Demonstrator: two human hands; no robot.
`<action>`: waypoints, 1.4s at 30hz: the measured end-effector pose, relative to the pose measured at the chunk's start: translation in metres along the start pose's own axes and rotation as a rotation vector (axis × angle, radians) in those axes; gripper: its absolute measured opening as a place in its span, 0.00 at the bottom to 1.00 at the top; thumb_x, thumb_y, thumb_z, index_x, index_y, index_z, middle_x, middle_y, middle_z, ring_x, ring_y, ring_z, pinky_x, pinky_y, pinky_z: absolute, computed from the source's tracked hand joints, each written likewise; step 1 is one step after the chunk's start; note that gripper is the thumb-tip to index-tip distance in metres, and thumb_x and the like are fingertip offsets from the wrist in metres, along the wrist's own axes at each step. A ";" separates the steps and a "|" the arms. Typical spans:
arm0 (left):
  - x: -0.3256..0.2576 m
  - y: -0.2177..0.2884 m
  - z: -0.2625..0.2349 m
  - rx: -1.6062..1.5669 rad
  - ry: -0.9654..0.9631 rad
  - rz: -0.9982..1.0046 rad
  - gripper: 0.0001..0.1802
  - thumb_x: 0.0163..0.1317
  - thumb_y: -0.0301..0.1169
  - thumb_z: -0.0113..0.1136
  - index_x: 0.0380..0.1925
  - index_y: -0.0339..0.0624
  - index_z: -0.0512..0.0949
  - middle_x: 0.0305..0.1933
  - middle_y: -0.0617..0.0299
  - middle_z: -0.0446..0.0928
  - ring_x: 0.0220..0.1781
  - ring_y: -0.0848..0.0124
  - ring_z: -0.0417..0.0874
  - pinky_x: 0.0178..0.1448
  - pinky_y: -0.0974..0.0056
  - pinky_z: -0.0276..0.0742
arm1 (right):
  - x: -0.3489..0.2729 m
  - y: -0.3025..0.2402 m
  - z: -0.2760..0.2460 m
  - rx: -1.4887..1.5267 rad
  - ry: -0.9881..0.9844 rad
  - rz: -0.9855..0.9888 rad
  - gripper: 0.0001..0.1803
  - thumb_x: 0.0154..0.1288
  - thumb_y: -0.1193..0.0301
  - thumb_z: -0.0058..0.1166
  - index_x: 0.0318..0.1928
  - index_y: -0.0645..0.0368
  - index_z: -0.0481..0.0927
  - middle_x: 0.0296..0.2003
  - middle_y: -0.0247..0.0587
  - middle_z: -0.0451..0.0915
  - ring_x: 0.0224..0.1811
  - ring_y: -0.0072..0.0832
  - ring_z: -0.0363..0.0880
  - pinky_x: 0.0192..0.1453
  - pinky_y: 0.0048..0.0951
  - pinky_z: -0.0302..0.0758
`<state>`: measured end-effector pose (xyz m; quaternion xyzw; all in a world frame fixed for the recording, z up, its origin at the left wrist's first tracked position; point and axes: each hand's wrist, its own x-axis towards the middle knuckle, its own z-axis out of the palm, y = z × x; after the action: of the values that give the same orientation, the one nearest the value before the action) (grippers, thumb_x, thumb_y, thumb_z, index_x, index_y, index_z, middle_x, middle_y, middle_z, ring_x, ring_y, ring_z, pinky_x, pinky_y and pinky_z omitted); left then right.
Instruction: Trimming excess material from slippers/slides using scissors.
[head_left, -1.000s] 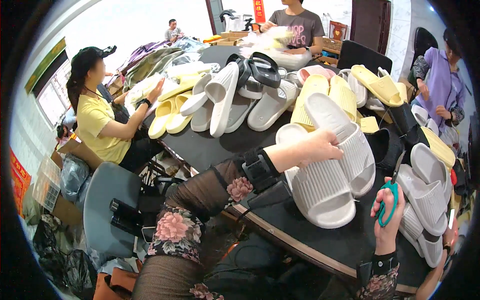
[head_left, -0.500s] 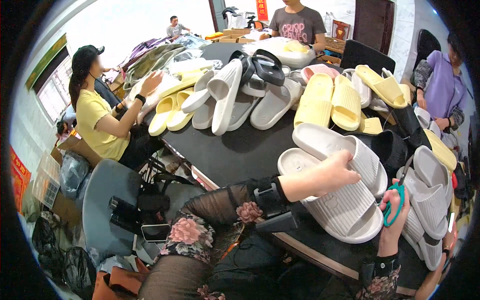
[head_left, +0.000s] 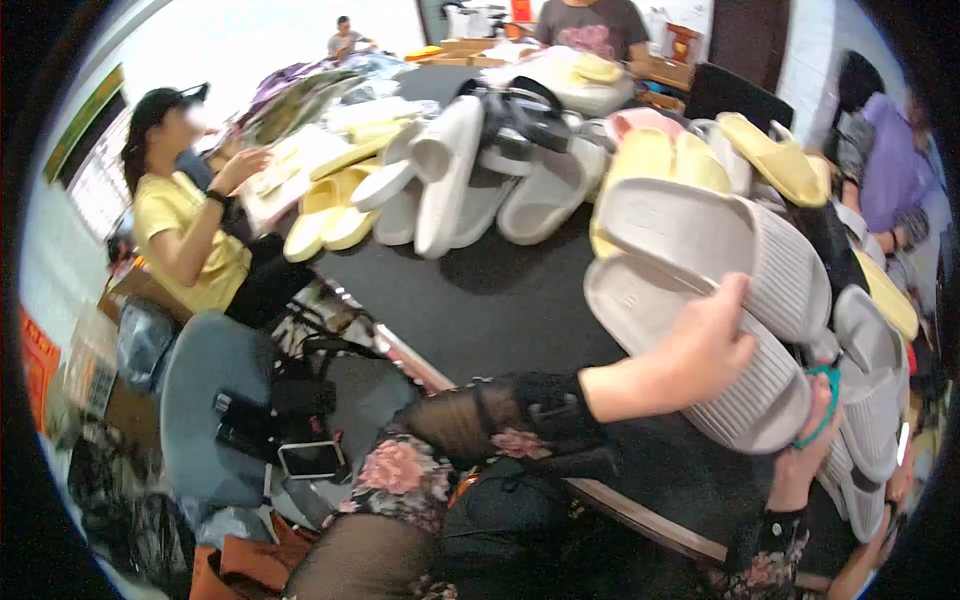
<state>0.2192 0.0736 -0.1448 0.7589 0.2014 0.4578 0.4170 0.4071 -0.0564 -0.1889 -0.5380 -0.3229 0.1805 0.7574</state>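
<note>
A pair of light grey slide slippers [head_left: 680, 235] with ribbed straps is raised over the right part of the table, one beside the other. My left hand [head_left: 690, 355] is closed on the pair where the two meet, its thumb up by the straps. At the toe end of the nearer slipper is my right hand [head_left: 805, 450], closed around the teal handle of a pair of scissors [head_left: 823, 385]. The scissor blades are mostly hidden behind the slippers. More grey slippers [head_left: 875, 420] lie just right of my right hand.
Yellow slippers [head_left: 330, 205], grey slippers [head_left: 545, 190] and black slippers [head_left: 540, 125] cover the far side of the black table [head_left: 480, 310]. A person in yellow [head_left: 195, 225] sits at left; others are across and at right. A grey chair [head_left: 215, 400] stands at lower left.
My left hand has lifted the grey pair of slippers and moved it to the right and away from me. My right hand has shifted slightly right with the scissors. The view has tilted a little.
</note>
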 end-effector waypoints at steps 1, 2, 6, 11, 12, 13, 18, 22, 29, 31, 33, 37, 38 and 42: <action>0.002 -0.009 0.003 0.004 0.070 0.111 0.24 0.51 0.24 0.56 0.50 0.31 0.65 0.33 0.45 0.72 0.32 0.56 0.78 0.37 0.57 0.74 | -0.001 0.000 -0.010 -0.003 -0.008 -0.067 0.19 0.66 0.63 0.54 0.51 0.62 0.73 0.39 0.31 0.75 0.42 0.20 0.74 0.48 0.25 0.70; 0.004 -0.006 0.002 -0.022 0.040 -0.009 0.24 0.51 0.24 0.57 0.50 0.31 0.66 0.31 0.47 0.72 0.30 0.59 0.76 0.36 0.58 0.73 | -0.002 -0.001 -0.006 -0.087 0.022 -0.146 0.19 0.65 0.63 0.55 0.50 0.63 0.74 0.40 0.31 0.75 0.43 0.19 0.73 0.51 0.25 0.69; 0.001 -0.020 -0.026 0.107 0.093 0.037 0.24 0.55 0.26 0.58 0.50 0.27 0.65 0.24 0.66 0.73 0.28 0.80 0.70 0.33 0.73 0.67 | -0.010 -0.015 0.024 -0.089 -0.042 0.025 0.24 0.61 0.60 0.56 0.52 0.63 0.71 0.29 0.29 0.72 0.24 0.15 0.70 0.26 0.18 0.70; -0.007 -0.009 -0.033 -0.187 0.235 0.028 0.24 0.63 0.20 0.51 0.56 0.25 0.56 0.37 0.56 0.75 0.36 0.77 0.75 0.40 0.74 0.72 | -0.014 -0.027 0.030 0.025 -0.118 0.065 0.23 0.62 0.70 0.53 0.55 0.64 0.65 0.29 0.35 0.73 0.22 0.17 0.70 0.22 0.17 0.70; -0.005 -0.004 -0.028 -0.227 0.271 0.070 0.25 0.64 0.21 0.51 0.57 0.25 0.55 0.39 0.54 0.75 0.38 0.77 0.75 0.41 0.74 0.72 | -0.016 -0.027 0.029 -0.001 -0.163 0.066 0.24 0.61 0.71 0.54 0.56 0.63 0.65 0.30 0.35 0.73 0.23 0.17 0.71 0.24 0.17 0.71; -0.003 0.001 -0.025 -0.265 0.309 0.111 0.25 0.65 0.22 0.51 0.58 0.24 0.53 0.42 0.52 0.75 0.40 0.76 0.76 0.43 0.74 0.72 | -0.017 -0.027 0.027 -0.026 -0.210 0.070 0.25 0.61 0.72 0.55 0.57 0.63 0.64 0.32 0.35 0.73 0.25 0.17 0.72 0.26 0.17 0.72; -0.006 -0.009 -0.026 -0.166 0.229 0.116 0.28 0.65 0.21 0.50 0.60 0.25 0.49 0.47 0.48 0.74 0.42 0.75 0.76 0.45 0.73 0.72 | -0.028 -0.023 0.026 -0.169 -0.352 0.057 0.28 0.56 0.79 0.60 0.57 0.63 0.64 0.36 0.34 0.73 0.35 0.15 0.73 0.40 0.18 0.72; -0.007 -0.015 -0.026 -0.083 0.222 0.136 0.28 0.64 0.19 0.49 0.60 0.25 0.50 0.48 0.48 0.74 0.40 0.76 0.76 0.42 0.74 0.72 | -0.028 -0.020 0.034 -0.341 -0.443 0.012 0.28 0.56 0.75 0.62 0.55 0.66 0.65 0.34 0.33 0.73 0.35 0.16 0.71 0.41 0.19 0.71; -0.008 -0.011 -0.019 -0.299 0.206 -0.008 0.27 0.62 0.20 0.51 0.60 0.26 0.54 0.47 0.48 0.76 0.36 0.77 0.75 0.36 0.74 0.72 | -0.026 -0.016 0.034 -0.380 -0.337 -0.128 0.27 0.55 0.75 0.61 0.55 0.66 0.65 0.33 0.34 0.73 0.33 0.15 0.71 0.38 0.19 0.70; -0.008 -0.011 -0.018 -0.368 0.197 -0.040 0.27 0.63 0.21 0.52 0.59 0.27 0.55 0.45 0.49 0.77 0.35 0.77 0.76 0.36 0.74 0.73 | -0.024 -0.027 0.035 -0.416 -0.293 -0.079 0.27 0.56 0.75 0.61 0.54 0.66 0.65 0.34 0.34 0.73 0.35 0.15 0.70 0.39 0.19 0.70; -0.008 -0.011 -0.019 -0.530 0.172 -0.121 0.24 0.64 0.23 0.51 0.58 0.27 0.57 0.43 0.49 0.78 0.35 0.75 0.78 0.36 0.72 0.75 | -0.020 -0.020 0.033 -0.383 -0.255 -0.074 0.27 0.57 0.75 0.61 0.54 0.66 0.65 0.34 0.33 0.72 0.36 0.16 0.70 0.40 0.19 0.70; -0.005 -0.014 -0.022 -0.700 0.069 -0.179 0.21 0.66 0.25 0.48 0.57 0.31 0.60 0.38 0.52 0.78 0.33 0.71 0.81 0.33 0.70 0.78 | -0.017 -0.016 0.031 -0.390 -0.244 -0.099 0.26 0.57 0.75 0.61 0.54 0.66 0.65 0.34 0.34 0.73 0.36 0.16 0.71 0.41 0.19 0.70; -0.005 -0.014 -0.022 -0.701 0.066 -0.182 0.21 0.66 0.25 0.48 0.57 0.31 0.60 0.38 0.52 0.78 0.33 0.71 0.81 0.33 0.70 0.78 | -0.017 -0.015 0.030 -0.404 -0.245 -0.097 0.26 0.57 0.75 0.61 0.54 0.66 0.65 0.34 0.34 0.73 0.36 0.16 0.71 0.41 0.19 0.70; -0.002 -0.007 -0.021 -0.762 0.011 -0.370 0.19 0.66 0.24 0.47 0.56 0.32 0.60 0.36 0.53 0.77 0.32 0.71 0.81 0.26 0.71 0.78 | -0.017 -0.012 0.030 -0.365 -0.261 -0.085 0.26 0.57 0.74 0.61 0.54 0.66 0.65 0.35 0.36 0.73 0.36 0.18 0.72 0.42 0.21 0.71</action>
<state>0.2005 0.0855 -0.1463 0.4994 0.1527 0.4209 0.7417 0.3731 -0.0499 -0.1766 -0.6242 -0.4679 0.1553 0.6061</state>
